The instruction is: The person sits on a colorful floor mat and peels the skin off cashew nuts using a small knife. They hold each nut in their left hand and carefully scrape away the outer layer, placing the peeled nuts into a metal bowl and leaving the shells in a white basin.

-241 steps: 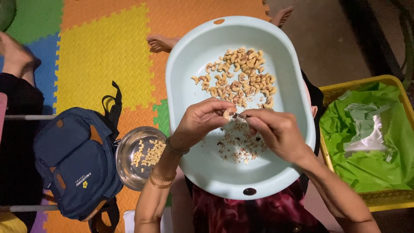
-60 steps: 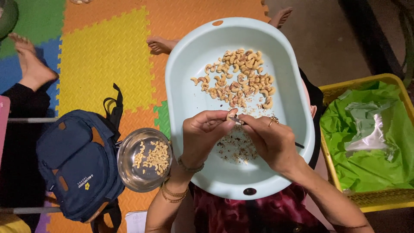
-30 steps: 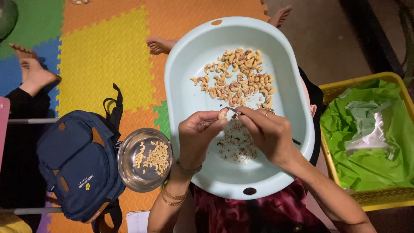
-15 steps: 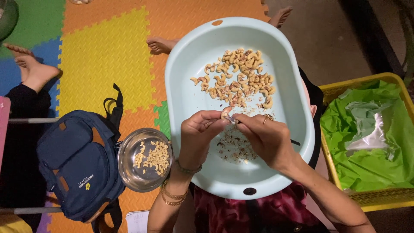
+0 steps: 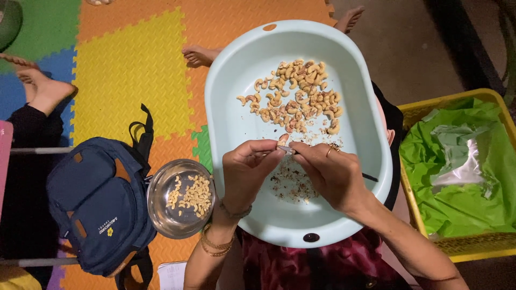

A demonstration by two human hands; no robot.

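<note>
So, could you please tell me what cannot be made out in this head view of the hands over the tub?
- The cashew pinched between the left hand and right hand: mostly covered by fingertips.
- A thin tool in the right hand: too small to identify.
- Flecks in the tub: too fine to tell what they are.
- Bottom of the steel bowl: partly hidden by the left wrist.
- Backpack: its lower end is cut off by the frame edge.

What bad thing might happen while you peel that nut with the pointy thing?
The small metal blade in the right hand sits right against the left hand fingertips pinching the cashew nut, so a slip might nick a finger. The pale blue oval plastic tub rests on the lap, not on the floor, so a jolt might tip the pile of unpeeled cashews. Flying skins may land in the round steel bowl of peeled nuts.
</note>
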